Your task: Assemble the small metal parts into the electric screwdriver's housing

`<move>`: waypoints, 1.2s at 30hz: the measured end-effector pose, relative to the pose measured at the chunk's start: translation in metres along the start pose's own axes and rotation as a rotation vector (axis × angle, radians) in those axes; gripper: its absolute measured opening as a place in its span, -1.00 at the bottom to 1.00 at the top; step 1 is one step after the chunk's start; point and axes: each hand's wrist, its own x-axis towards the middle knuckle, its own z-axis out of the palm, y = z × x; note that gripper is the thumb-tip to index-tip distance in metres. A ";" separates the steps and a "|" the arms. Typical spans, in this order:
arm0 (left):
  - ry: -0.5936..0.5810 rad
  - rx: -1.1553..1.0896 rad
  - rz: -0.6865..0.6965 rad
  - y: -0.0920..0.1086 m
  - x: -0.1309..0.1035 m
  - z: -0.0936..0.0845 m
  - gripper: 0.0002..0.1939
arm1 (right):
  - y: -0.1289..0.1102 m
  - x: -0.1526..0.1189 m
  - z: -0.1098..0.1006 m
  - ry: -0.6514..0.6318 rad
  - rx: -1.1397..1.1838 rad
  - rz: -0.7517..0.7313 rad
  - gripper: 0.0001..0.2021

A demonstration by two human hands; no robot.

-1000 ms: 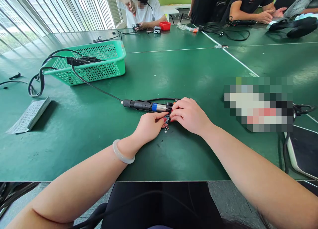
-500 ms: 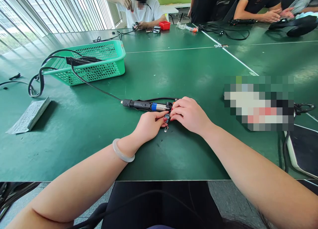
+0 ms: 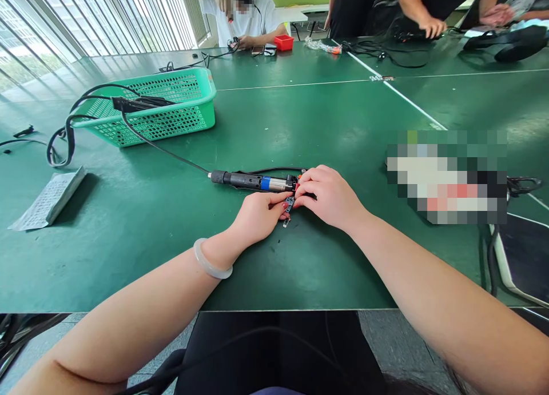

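Observation:
A black, rod-shaped corded device (image 3: 244, 180) lies on the green table, with a blue band and a silver section near its right end. My left hand (image 3: 259, 215), a pale bangle at its wrist, pinches a small circuit board (image 3: 289, 204) between thumb and fingers just below that end. From the board's lower end a small light-coloured tab (image 3: 286, 223) sticks out. My right hand (image 3: 328, 195) is closed at the device's right end, its fingertips meeting near the top of the board. What lies between those fingertips is hidden.
A green basket (image 3: 171, 118) holding black cables stands at the back left. Left of me lies a paper-wrapped block (image 3: 51, 198). A blurred-out item (image 3: 446, 178) and a dark, white-edged tablet-like object (image 3: 523, 258) are at right. Other people sit across the table (image 3: 257, 280).
My hands and the device stay almost in place. Across the table at the right, a person's hand has reached down to a black object on the table.

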 end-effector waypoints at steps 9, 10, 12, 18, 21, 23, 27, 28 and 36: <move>0.003 -0.100 -0.022 0.003 0.003 0.003 -0.74 | -0.002 0.000 0.000 -0.007 -0.003 0.007 -0.91; 0.003 -0.105 -0.021 0.003 0.003 0.003 -0.74 | -0.003 0.000 0.000 -0.009 -0.001 0.013 -0.91; 0.007 -0.113 -0.030 0.004 0.004 0.003 -0.76 | -0.003 0.000 0.000 -0.014 -0.001 0.027 -0.91; 0.007 -0.117 -0.073 0.008 0.005 0.004 -0.78 | -0.003 0.000 -0.001 -0.015 0.007 0.046 -0.93; 0.004 -0.098 -0.074 0.008 0.005 0.004 -0.78 | -0.002 -0.001 -0.001 -0.012 0.016 0.045 -0.94; 0.006 -0.092 -0.071 0.009 0.005 0.004 -0.78 | -0.002 -0.002 -0.001 -0.009 0.019 0.040 -0.95; 0.024 -0.142 -0.087 0.011 0.005 0.005 -0.78 | -0.001 -0.003 -0.001 0.012 0.009 0.020 -0.96; 0.028 -0.165 -0.091 0.012 0.005 0.006 -0.78 | -0.001 -0.003 -0.001 0.021 0.006 0.015 -0.95; 0.010 -0.256 -0.104 0.008 0.006 0.005 -0.73 | 0.001 -0.005 0.000 0.031 0.000 0.002 -0.93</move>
